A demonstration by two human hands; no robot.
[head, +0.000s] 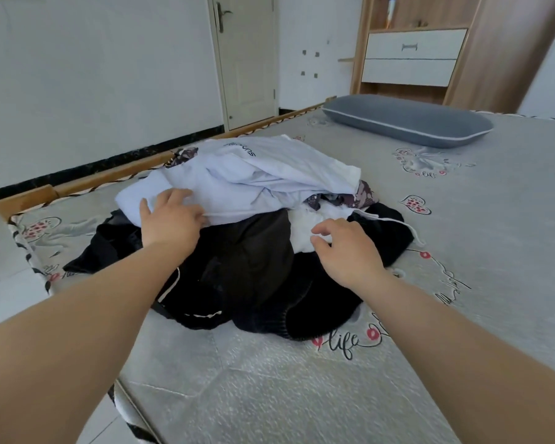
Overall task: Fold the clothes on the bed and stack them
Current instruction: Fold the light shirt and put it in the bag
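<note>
A loose pile of clothes lies on the bed [462, 251]. On top is a pale blue shirt [253, 174] with dark lettering. Under it are black garments [253, 277], a white piece [314, 229] and a purple patterned piece [362, 192]. My left hand [170, 219] rests on the near edge of the pale blue shirt, fingers spread and slightly bent. My right hand [343, 248] hovers over the white piece with loosely curled fingers, holding nothing that I can see.
A grey pillow [407, 123] lies at the far right of the mattress. The wooden bed frame [109, 174] runs along the left side, with floor beyond it. A door [247, 59] and a wooden cabinet with white drawers [414, 56] stand at the far wall.
</note>
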